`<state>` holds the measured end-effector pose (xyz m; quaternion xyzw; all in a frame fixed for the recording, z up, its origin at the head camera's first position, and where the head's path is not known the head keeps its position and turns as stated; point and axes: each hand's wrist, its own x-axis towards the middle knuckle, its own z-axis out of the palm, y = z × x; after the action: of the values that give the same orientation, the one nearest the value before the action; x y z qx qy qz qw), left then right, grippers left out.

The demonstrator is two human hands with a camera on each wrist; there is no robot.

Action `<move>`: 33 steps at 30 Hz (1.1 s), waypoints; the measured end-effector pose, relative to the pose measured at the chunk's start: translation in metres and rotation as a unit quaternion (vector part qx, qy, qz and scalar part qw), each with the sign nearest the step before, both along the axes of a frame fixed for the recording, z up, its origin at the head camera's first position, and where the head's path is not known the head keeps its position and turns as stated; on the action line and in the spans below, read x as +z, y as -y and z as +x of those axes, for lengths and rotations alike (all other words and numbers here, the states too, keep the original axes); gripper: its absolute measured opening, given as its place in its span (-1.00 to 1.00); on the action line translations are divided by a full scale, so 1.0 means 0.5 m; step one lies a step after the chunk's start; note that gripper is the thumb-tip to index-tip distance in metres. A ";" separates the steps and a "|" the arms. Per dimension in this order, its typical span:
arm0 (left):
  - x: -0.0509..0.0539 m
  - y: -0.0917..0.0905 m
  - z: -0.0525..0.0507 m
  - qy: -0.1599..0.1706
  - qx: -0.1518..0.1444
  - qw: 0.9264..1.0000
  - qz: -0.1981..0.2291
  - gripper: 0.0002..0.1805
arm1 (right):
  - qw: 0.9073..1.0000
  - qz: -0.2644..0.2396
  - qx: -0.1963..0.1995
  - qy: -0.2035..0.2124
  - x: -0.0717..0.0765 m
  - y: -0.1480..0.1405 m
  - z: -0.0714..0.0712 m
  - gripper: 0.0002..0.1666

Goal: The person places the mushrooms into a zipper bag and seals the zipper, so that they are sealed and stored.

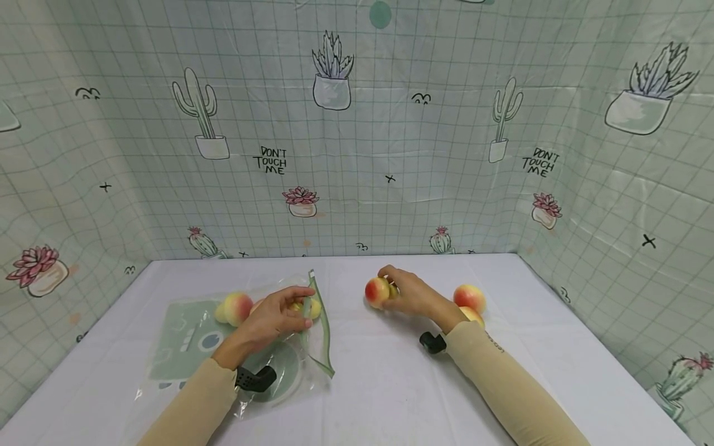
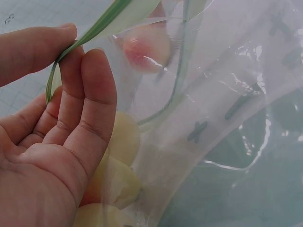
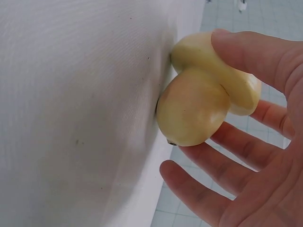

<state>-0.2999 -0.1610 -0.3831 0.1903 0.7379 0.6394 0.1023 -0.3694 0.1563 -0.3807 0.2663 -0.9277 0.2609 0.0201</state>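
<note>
My left hand [image 1: 272,321] pinches the green-edged mouth of a clear plastic bag [image 2: 94,29] between thumb and fingers, holding that edge up off the table. Inside the bag lie several yellow-and-red, peach-like fruits [image 1: 240,308], some partly hidden behind the left hand. My right hand [image 1: 414,293] is curled round two more such fruits near the middle of the table. One fruit [image 1: 377,292] shows its red side in the head view. In the right wrist view, the thumb lies on the upper fruit [image 3: 201,52], with the other fruit [image 3: 191,109] against it.
Two more peach-like fruits, a redder one [image 1: 470,297] and one partly hidden by the right arm [image 1: 471,315], sit on the right of the white table [image 1: 379,396]. A patterned curtain [image 1: 357,136] hangs behind and along both sides. Each wrist carries a black camera [image 1: 256,378].
</note>
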 end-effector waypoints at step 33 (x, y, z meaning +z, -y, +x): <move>-0.001 0.001 0.001 -0.003 0.002 1.000 -0.008 -0.30 | 1.000 -0.005 0.001 -0.003 -0.001 0.006 0.006 -0.39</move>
<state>-0.2992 -0.1616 -0.3836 0.1903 0.7435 0.6332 0.1002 -0.3662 0.1535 -0.3814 0.2682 -0.9260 0.2647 0.0237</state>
